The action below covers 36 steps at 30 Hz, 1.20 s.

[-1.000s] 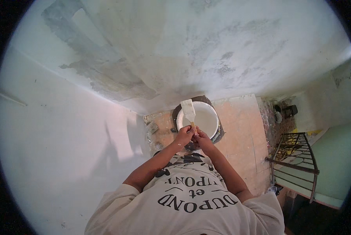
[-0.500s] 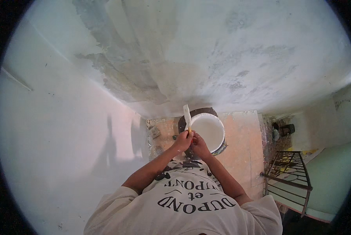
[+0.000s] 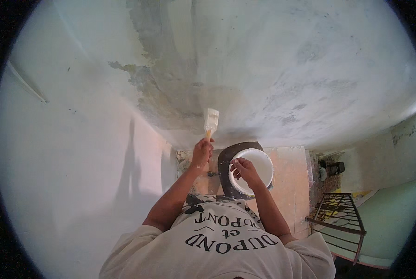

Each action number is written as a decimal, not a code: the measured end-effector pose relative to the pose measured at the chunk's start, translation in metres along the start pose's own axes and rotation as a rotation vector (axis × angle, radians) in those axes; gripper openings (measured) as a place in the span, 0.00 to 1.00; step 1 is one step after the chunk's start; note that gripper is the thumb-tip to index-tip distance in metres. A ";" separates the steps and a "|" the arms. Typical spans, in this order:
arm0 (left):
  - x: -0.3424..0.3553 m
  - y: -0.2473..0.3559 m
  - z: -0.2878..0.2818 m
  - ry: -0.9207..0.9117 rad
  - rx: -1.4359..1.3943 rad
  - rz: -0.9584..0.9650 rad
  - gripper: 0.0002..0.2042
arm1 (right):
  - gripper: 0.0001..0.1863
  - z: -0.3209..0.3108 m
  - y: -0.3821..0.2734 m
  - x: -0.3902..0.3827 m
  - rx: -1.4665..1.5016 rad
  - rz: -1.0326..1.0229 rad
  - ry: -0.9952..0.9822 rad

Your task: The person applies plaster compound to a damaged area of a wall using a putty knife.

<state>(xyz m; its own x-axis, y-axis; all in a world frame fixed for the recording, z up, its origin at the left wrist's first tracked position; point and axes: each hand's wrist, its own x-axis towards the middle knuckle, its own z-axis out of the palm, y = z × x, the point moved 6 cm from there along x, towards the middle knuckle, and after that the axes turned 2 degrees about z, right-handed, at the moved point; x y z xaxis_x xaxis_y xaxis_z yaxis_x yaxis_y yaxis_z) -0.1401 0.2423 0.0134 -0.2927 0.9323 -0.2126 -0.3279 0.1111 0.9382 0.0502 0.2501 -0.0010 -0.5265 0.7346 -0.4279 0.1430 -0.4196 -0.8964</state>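
My left hand (image 3: pixel 201 154) is closed round the yellow handle of a paintbrush (image 3: pixel 211 120). White paint coats the wide bristles, which point up toward the wall in front. My right hand (image 3: pixel 246 171) hangs over the near left part of a white bucket (image 3: pixel 271 168). Its fingers are loosely bent and apart, with nothing visible in them. Pale paint or a similar liquid shows inside the bucket, partly hidden behind this hand.
A patchy wall (image 3: pixel 245 69) with grey bare areas rises ahead, meeting a white wall (image 3: pixel 68 167) on the left. Dark material (image 3: pixel 224 162) lies round the bucket on the tiled floor (image 3: pixel 289 181). A metal railing (image 3: pixel 340 211) stands at right.
My hands were together at the brush and have parted. The left has carried the brush up and left, its broad side now showing; the right has let go and moved over the bucket.
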 end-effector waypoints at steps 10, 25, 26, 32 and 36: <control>0.074 0.082 -0.005 0.107 -0.050 0.132 0.19 | 0.15 0.031 -0.007 0.014 0.043 0.044 0.002; -0.007 0.010 -0.003 -0.057 -0.295 -0.189 0.15 | 0.16 0.071 -0.018 0.047 0.287 -0.065 -0.021; -0.015 0.006 -0.001 -0.055 -0.266 -0.211 0.15 | 0.16 0.076 -0.018 0.053 0.288 -0.060 -0.025; -0.032 -0.009 -0.018 0.009 -0.299 -0.189 0.22 | 0.15 0.102 -0.039 0.059 0.095 -0.087 0.031; -0.038 -0.003 -0.027 0.083 -0.276 -0.050 0.27 | 0.12 0.122 -0.060 0.047 -0.001 -0.163 0.017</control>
<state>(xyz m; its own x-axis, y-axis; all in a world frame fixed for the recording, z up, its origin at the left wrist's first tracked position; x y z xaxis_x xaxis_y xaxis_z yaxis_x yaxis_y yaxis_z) -0.1523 0.1973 0.0109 -0.3384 0.8956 -0.2887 -0.5726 0.0475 0.8185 -0.0854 0.2453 0.0471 -0.5282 0.8020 -0.2789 0.0576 -0.2939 -0.9541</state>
